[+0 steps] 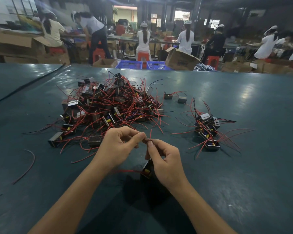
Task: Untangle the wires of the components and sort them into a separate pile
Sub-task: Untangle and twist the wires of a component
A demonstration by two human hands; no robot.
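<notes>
A big tangled pile (112, 105) of small transformer components with red and black wires lies in the middle of the dark green table (243, 174). A smaller sorted pile (207, 130) sits to the right. My left hand (120, 146) and my right hand (164, 159) meet above the table in front of the big pile, each pinching the same red wire (150, 133). One component (146, 171) with a yellow part hangs below my right hand, partly hidden by it, and another red wire runs left from it.
Two single components (168, 96) (182, 99) lie apart between the piles. A loose wire (26, 166) lies at the left. A black strip (29, 83) crosses the far left. Beyond the table's far edge are cardboard boxes (181, 59), blue crates (129, 64) and several seated workers.
</notes>
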